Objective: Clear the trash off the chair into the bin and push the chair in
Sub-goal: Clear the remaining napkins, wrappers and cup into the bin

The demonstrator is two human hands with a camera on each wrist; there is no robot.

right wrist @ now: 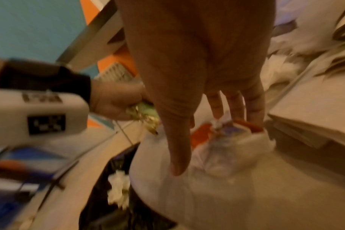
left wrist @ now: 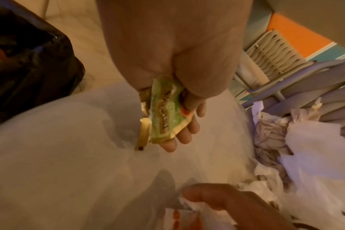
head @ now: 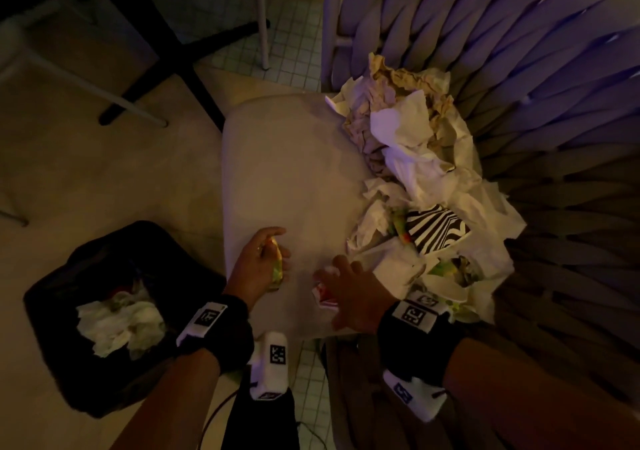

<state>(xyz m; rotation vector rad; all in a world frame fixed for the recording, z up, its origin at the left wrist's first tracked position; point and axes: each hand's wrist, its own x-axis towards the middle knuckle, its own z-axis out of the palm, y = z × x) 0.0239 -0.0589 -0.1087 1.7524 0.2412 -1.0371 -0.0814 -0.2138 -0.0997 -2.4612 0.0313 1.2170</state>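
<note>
where head view blurs, left wrist shows green wrapper [left wrist: 165, 113].

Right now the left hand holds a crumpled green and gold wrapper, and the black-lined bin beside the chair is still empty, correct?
Not quite. The left hand does hold the crumpled green and gold wrapper, but the black-lined bin is not empty: the head view shows crumpled white paper inside.

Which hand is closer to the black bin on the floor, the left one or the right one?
Left. The left hand holds a green wrapper at the seat edge beside the bin. The right hand is farther away, on the red-and-white wrapper.
</note>
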